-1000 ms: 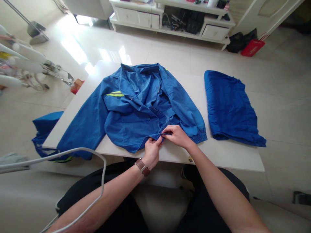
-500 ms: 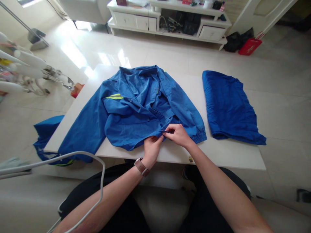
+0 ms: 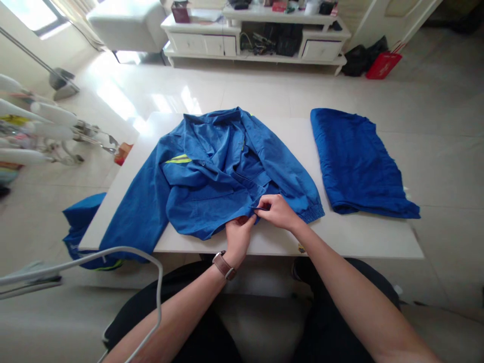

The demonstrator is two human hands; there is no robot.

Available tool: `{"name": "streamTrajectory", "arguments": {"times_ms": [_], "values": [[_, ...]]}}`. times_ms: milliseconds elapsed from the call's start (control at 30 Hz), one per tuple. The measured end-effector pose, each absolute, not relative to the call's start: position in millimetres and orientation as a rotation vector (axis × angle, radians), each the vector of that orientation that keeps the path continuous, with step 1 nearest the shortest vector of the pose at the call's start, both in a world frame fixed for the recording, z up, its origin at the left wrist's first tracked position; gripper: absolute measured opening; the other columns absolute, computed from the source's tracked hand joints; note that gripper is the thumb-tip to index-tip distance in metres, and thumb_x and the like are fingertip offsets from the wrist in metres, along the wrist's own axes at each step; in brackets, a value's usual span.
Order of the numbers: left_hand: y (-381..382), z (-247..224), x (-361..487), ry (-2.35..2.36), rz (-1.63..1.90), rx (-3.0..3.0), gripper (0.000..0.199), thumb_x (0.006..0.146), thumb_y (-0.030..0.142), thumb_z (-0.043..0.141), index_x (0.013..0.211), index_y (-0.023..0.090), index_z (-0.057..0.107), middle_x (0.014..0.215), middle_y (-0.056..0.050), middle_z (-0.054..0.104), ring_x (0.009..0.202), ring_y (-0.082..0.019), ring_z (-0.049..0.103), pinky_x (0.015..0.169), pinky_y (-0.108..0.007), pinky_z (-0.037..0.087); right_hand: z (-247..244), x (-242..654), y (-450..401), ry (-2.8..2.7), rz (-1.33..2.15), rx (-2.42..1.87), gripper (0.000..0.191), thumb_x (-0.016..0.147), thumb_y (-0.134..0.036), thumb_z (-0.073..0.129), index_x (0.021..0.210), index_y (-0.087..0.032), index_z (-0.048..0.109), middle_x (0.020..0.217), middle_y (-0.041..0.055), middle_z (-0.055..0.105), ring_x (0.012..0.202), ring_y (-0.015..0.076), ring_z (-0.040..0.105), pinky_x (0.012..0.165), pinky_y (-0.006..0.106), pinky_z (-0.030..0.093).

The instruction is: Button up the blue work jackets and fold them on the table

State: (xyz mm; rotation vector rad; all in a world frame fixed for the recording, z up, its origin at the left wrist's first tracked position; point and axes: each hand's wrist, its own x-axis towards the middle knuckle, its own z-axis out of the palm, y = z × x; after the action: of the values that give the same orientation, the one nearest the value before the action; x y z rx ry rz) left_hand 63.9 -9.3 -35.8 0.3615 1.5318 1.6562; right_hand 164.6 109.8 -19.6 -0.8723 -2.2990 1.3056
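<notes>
A blue work jacket [image 3: 204, 196] with yellow reflective stripes lies spread on the white table [image 3: 280, 244], its collar at the far side and its sleeves out to both sides. At the front hem, my left hand [image 3: 240, 234] grips the cloth, with its fingers partly tucked under the edge. Right beside it, my right hand [image 3: 276, 209] pinches the hem's corner between thumb and fingers. The two hands nearly touch. A brown-strapped watch [image 3: 224, 264] is on my left wrist.
Folded blue cloth [image 3: 359, 161] lies on the table's right side. Another blue garment [image 3: 85, 217] sits below the left edge. A white cable [image 3: 161, 282] loops over my left forearm. Robot-like white arms [image 3: 53, 121] stand at left, and a white cabinet [image 3: 204, 44] at the back.
Both hands keep hold of the jacket's hem in nearly the same place. The camera view has shifted slightly; the jacket's layout looks unchanged.
</notes>
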Motion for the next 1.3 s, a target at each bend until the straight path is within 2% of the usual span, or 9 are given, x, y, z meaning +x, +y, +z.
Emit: {"name": "streamTrajectory", "arguments": {"times_ms": [133, 300, 433, 600, 700, 833, 1067, 1200, 1300], "values": [[-9.1, -35.2, 63.8, 1.569, 1.663, 0.382, 0.02, 0.069, 0.026, 0.084, 0.082, 0.012, 0.077, 0.088, -0.008, 0.078, 0.085, -0.021, 0.07, 0.086, -0.032, 0.054, -13.8, 162.4, 107.6, -2.316, 1.275, -0.9, 0.014, 0.069, -0.005, 0.069, 0.062, -0.015, 0.064, 0.06, -0.0039, 0.059, 0.059, 0.0088, 0.05, 0.058, 0.021, 0.032], [-9.8, -30.6, 62.8, 1.577, 1.681, 0.397, 0.024, 0.069, 0.026, 0.085, 0.088, 0.013, 0.08, 0.092, -0.008, 0.079, 0.09, -0.022, 0.072, 0.089, -0.034, 0.055, -15.2, 160.9, 108.8, -2.346, 1.231, -0.956, 0.013, 0.065, -0.005, 0.068, 0.059, -0.015, 0.062, 0.057, -0.0034, 0.058, 0.058, 0.0097, 0.049, 0.059, 0.022, 0.031], [-9.4, -23.9, 60.1, 1.588, 1.663, 0.475, 0.024, 0.069, 0.027, 0.085, 0.088, 0.013, 0.08, 0.091, -0.007, 0.079, 0.089, -0.022, 0.072, 0.091, -0.034, 0.055, -19.0, 161.3, 111.6, -2.163, 1.38, -0.999, 0.011, 0.071, -0.012, 0.067, 0.061, -0.015, 0.062, 0.058, -0.0032, 0.059, 0.058, 0.0099, 0.05, 0.058, 0.022, 0.033], [-1.7, -24.3, 52.4, 1.577, 1.659, 0.521, 0.019, 0.07, 0.025, 0.083, 0.083, 0.013, 0.079, 0.085, -0.005, 0.078, 0.079, -0.019, 0.07, 0.083, -0.03, 0.055, -18.6, 162.2, 112.2, -2.021, 1.561, -0.978, 0.016, 0.072, -0.023, 0.068, 0.06, -0.016, 0.059, 0.057, -0.0032, 0.056, 0.056, 0.01, 0.047, 0.055, 0.022, 0.033], [1.9, -26.9, 49.0, 1.581, 1.663, 0.572, 0.017, 0.071, 0.026, 0.083, 0.079, 0.013, 0.077, 0.079, -0.004, 0.075, 0.073, -0.017, 0.067, 0.076, -0.028, 0.053, -18.7, 162.6, 111.5, -2.0, 1.559, -0.961, 0.017, 0.073, -0.026, 0.067, 0.062, -0.016, 0.06, 0.059, -0.0026, 0.057, 0.058, 0.0104, 0.048, 0.056, 0.022, 0.034], [1.8, -27.6, 47.9, 1.58, 1.632, 0.65, 0.018, 0.073, 0.029, 0.082, 0.072, 0.013, 0.074, 0.071, -0.001, 0.071, 0.067, -0.014, 0.062, 0.072, -0.026, 0.05, -21.4, 162.0, 110.9, -2.022, 1.455, -1.011, 0.018, 0.074, -0.024, 0.067, 0.06, -0.016, 0.059, 0.058, -0.0025, 0.057, 0.058, 0.0105, 0.048, 0.056, 0.023, 0.033], [-0.8, -26.2, 48.7, 1.532, 1.593, 0.627, 0.016, 0.074, 0.03, 0.079, 0.075, 0.014, 0.078, 0.079, -0.003, 0.075, 0.075, -0.016, 0.064, 0.081, -0.029, 0.051, -17.0, 161.5, 109.4, -2.122, 1.338, -1.008, 0.015, 0.074, -0.013, 0.068, 0.061, -0.016, 0.062, 0.061, -0.0026, 0.06, 0.061, 0.0106, 0.051, 0.06, 0.023, 0.035], [-1.0, -30.2, 46.7, 1.549, 1.569, 0.621, 0.018, 0.076, 0.031, 0.076, 0.083, 0.014, 0.081, 0.086, -0.005, 0.078, 0.082, -0.019, 0.067, 0.085, -0.031, 0.051, -14.2, 163.3, 107.6, -2.221, 1.294, -0.983, 0.012, 0.072, -0.007, 0.067, 0.064, -0.016, 0.064, 0.063, -0.0025, 0.062, 0.063, 0.0115, 0.054, 0.062, 0.023, 0.036], [1.0, -33.2, 44.2, 1.58, 1.55, 0.636, 0.019, 0.076, 0.032, 0.076, 0.08, 0.014, 0.08, 0.086, -0.006, 0.078, 0.083, -0.021, 0.067, 0.086, -0.032, 0.051, -13.7, 161.8, 104.6, -2.282, 1.202, -0.986, 0.013, 0.072, -0.006, 0.066, 0.065, -0.017, 0.064, 0.065, -0.0015, 0.063, 0.065, 0.0127, 0.055, 0.064, 0.024, 0.036]]}}
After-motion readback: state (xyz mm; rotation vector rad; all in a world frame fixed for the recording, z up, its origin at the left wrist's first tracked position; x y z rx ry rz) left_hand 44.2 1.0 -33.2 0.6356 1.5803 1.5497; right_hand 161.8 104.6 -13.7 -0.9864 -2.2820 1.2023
